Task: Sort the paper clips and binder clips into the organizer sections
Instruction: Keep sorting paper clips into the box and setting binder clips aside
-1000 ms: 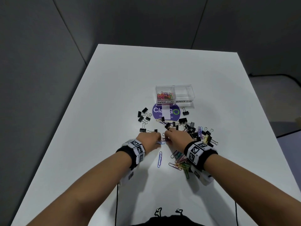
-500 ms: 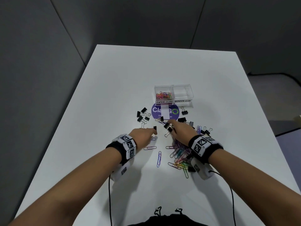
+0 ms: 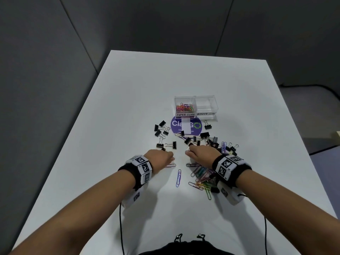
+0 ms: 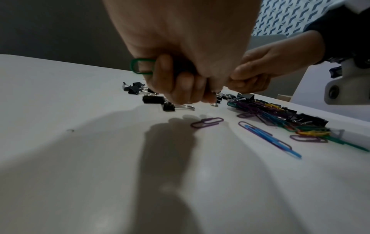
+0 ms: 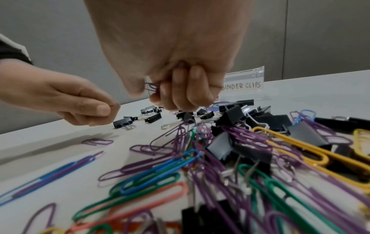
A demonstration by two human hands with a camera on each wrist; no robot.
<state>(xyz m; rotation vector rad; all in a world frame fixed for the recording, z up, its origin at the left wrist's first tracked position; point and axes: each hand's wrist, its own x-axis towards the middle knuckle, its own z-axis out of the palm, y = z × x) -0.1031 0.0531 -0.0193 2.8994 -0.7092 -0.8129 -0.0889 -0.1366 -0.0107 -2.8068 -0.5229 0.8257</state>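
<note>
A green paper clip [image 4: 140, 65] is gripped in the curled left hand [image 3: 160, 159]; a purple paper clip [image 5: 151, 86] is pinched in the right hand [image 3: 201, 156]. The hands are held apart, low over the table [image 3: 128, 89]. The organizer [image 3: 196, 106] stands beyond, with only its PAPER CLIPS section filled.

Risk: clips in the mixed pile [image 3: 204, 176] appear interlocked, so extra clips may be dragged up and dropped. Scattered binder clips [image 3: 161, 131] and a purple sticker [image 3: 174, 124] lie across the path to the organizer.
</note>
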